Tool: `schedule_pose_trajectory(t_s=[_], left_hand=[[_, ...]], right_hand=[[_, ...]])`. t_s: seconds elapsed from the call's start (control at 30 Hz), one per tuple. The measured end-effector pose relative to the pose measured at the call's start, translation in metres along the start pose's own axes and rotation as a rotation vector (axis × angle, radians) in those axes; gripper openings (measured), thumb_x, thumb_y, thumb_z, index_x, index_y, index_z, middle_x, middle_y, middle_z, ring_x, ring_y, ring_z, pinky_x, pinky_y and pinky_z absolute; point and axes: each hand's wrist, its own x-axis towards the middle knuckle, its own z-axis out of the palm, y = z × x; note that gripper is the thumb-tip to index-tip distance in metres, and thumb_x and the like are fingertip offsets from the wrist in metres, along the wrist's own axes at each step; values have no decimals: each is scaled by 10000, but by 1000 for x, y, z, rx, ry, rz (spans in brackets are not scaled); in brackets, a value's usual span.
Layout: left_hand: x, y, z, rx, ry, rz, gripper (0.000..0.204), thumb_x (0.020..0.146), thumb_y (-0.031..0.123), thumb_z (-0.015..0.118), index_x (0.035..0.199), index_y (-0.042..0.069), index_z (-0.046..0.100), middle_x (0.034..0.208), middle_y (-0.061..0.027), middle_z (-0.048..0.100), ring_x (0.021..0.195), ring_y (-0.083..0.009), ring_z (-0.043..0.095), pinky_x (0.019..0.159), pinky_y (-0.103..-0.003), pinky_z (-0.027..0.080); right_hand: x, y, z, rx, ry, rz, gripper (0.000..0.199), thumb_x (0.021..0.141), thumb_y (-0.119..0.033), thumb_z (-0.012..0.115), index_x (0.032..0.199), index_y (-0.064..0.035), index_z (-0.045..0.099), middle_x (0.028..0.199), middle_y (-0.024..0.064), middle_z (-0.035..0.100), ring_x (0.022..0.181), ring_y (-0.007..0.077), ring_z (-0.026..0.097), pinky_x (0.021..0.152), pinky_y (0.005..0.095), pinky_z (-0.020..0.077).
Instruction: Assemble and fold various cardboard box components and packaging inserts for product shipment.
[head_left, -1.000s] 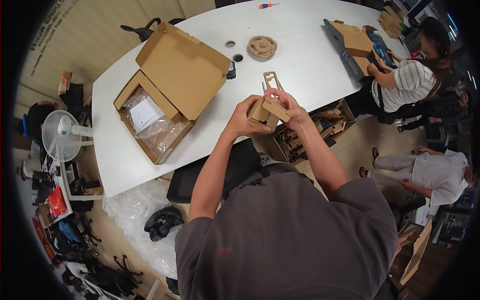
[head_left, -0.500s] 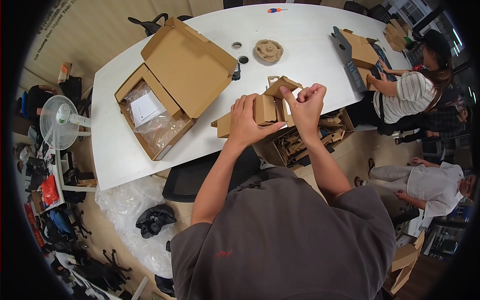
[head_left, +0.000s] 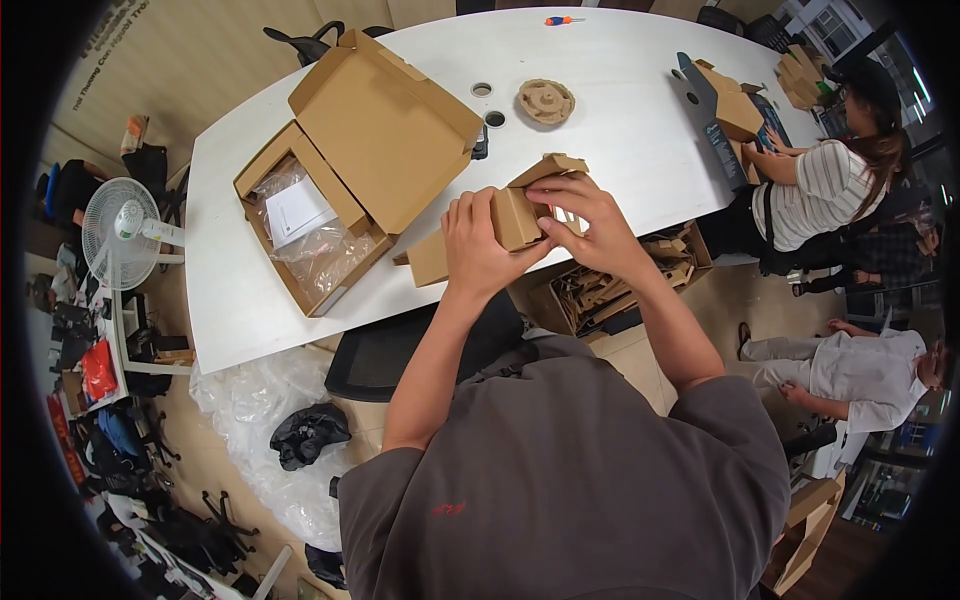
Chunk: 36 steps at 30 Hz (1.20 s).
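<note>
**Both hands clamped on a cardboard assembly at the counter's near edge**

The left hand (head_left: 478, 245) and the right hand (head_left: 585, 225) were both closed around a small cardboard assembly (head_left: 520, 215), held just above the near edge of the white counter (head_left: 620, 130). The left hand's fingers wrapped the piece from its nine o'clock side; the right hand's fingers (head_left: 560, 188) curled over the top from three o'clock, pressing on a folded flap. A flat cardboard panel (head_left: 428, 260) stuck out from under the left hand toward eight o'clock.

At ten o'clock from the hands lay an open cardboard box (head_left: 340, 170), lid flung back, with a clear plastic bag and a white sheet (head_left: 300, 215) inside. At twelve o'clock sat a round cardboard gear piece (head_left: 546, 100), and far beyond it a small screwdriver (head_left: 563, 20). Below the counter's edge, at four o'clock, stood a crate of cardboard offcuts (head_left: 610, 290). Another person in a striped top (head_left: 810, 190) worked at two o'clock.

The risks, as I judged them: thin cardboard gripped this hard could crease or tear at a tab if the right fingers pushed off-line. Held over the edge instead of on the counter, a loosened part would likely drop into the crate or onto the floor. The protruding panel could also bend against the counter edge.
</note>
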Motion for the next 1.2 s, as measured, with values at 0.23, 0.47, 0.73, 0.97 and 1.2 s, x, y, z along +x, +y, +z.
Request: schedule_pose_trajectory(t_s=[0.23, 0.47, 0.73, 0.97, 1.2], left_hand=[[-6, -4, 0, -44, -44, -27, 798, 560, 542, 853, 1082, 46, 510, 939, -105, 519, 901, -292, 500, 807, -426, 381], [-16, -3, 2, -130, -94, -110, 837, 525, 460, 904, 1097, 11, 490, 981, -135, 554, 943, -315, 546, 845, -428, 419], [-21, -8, -1, -194, -160, -110, 834, 535, 471, 905, 1098, 30, 477, 1013, -125, 539, 948, -297, 530, 853, -404, 430], [-31, -14, 7, -377, -231, -234, 741, 564, 414, 891, 1053, 40, 479, 1008, -109, 516, 923, -255, 529, 826, -365, 442], [-39, -17, 9, -350, -287, -235, 735, 555, 409, 880, 1046, 41, 475, 984, -101, 462, 946, -255, 468, 841, -383, 406]], right_hand=[[9, 1, -8, 52, -223, 102, 375, 771, -153, 767, 1106, -43, 640, 1087, 101, 546, 1019, 286, 570, 891, 382, 461], [11, 10, -3, 2, -300, 153, 341, 717, -184, 815, 962, -32, 633, 981, 76, 528, 934, 279, 565, 798, 390, 457], [8, 14, -9, -213, -325, -55, 377, 713, -313, 801, 971, -101, 628, 980, 46, 520, 916, 247, 523, 804, 384, 389], [10, 23, -12, -228, -486, -90, 382, 718, -327, 795, 957, -101, 601, 973, 42, 515, 903, 244, 505, 820, 383, 384], [11, 35, -7, -20, -546, -68, 409, 691, -309, 814, 878, -58, 550, 952, 53, 512, 880, 257, 523, 792, 383, 408]])
